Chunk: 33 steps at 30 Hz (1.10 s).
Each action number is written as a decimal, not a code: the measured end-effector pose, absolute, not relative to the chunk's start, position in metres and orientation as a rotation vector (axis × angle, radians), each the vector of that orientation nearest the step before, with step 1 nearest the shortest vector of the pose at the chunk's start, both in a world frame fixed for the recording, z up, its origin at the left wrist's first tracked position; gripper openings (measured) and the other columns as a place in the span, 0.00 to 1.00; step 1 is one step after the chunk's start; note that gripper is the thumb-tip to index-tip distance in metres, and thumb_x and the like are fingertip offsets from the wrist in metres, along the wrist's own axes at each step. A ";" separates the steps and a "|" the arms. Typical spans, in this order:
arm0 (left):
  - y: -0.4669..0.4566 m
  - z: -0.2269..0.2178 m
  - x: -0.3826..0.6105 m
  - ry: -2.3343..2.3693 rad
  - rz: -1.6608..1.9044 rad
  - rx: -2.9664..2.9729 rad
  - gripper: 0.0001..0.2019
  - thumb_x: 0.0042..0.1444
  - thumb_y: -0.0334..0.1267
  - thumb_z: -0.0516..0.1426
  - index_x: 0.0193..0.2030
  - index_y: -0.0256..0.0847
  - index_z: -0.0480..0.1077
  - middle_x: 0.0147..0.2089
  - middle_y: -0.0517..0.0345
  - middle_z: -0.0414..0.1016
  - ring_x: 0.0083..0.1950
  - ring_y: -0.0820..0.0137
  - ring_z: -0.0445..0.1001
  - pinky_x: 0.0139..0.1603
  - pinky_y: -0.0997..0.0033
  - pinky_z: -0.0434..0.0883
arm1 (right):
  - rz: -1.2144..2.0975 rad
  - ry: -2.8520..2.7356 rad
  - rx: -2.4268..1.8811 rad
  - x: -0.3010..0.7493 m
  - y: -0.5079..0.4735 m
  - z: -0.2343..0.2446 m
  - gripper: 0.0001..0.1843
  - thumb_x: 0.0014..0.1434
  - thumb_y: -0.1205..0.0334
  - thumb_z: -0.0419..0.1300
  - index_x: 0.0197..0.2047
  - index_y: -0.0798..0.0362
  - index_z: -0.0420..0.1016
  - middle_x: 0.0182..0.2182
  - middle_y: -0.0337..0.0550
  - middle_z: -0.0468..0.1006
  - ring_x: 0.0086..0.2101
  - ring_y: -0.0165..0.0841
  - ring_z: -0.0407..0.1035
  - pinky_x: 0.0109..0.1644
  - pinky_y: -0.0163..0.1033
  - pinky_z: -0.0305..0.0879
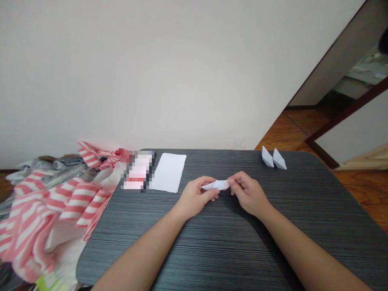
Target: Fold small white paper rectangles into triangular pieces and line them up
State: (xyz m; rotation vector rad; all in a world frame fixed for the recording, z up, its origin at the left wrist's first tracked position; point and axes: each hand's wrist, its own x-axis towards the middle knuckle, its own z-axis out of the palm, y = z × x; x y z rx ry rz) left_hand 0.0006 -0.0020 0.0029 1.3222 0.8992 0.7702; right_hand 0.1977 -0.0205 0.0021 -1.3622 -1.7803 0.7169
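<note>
A folded white paper boat [218,185] is held between my two hands above the dark table. My left hand [197,197] pinches its left end, thumb in front and fingers behind. At the right end, the thumb and fingertips of my right hand [248,193] close on the paper. Part of each end is hidden by the fingers. Two finished-looking paper boats [274,158] stand side by side near the table's far right edge, apart from my hands. To the left lies a stack of white paper sheets [169,171].
A pixelated flat item [138,171] lies left of the paper stack on the dark wood-grain table [194,250]. Red-and-white striped cloth [72,198] and plastic bags are heaped beyond the left edge. A pale wall [169,76] rises behind the table.
</note>
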 end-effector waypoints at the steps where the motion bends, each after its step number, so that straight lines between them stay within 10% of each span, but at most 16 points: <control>1: -0.002 0.003 0.000 0.919 0.759 1.337 0.16 0.53 0.40 0.59 0.46 0.34 0.68 0.31 0.53 0.76 0.30 0.72 0.74 0.35 0.71 0.71 | 0.720 -1.778 -1.360 0.198 -0.021 0.002 0.06 0.63 0.60 0.51 0.36 0.52 0.66 0.21 0.37 0.72 0.22 0.30 0.65 0.28 0.36 0.59; 19: 0.000 0.001 0.001 0.949 0.780 1.274 0.14 0.57 0.44 0.55 0.37 0.33 0.69 0.28 0.51 0.77 0.25 0.72 0.74 0.28 0.73 0.71 | 1.309 -1.387 -1.165 0.191 -0.018 -0.007 0.09 0.60 0.55 0.56 0.40 0.51 0.63 0.21 0.33 0.69 0.18 0.26 0.59 0.21 0.32 0.52; 33: 0.001 -0.001 0.001 0.962 0.749 1.273 0.14 0.55 0.45 0.56 0.37 0.34 0.70 0.28 0.51 0.77 0.26 0.71 0.75 0.29 0.72 0.72 | 1.111 -1.722 -1.382 0.194 -0.018 0.000 0.15 0.61 0.55 0.53 0.26 0.53 0.70 0.17 0.36 0.70 0.20 0.29 0.64 0.27 0.34 0.60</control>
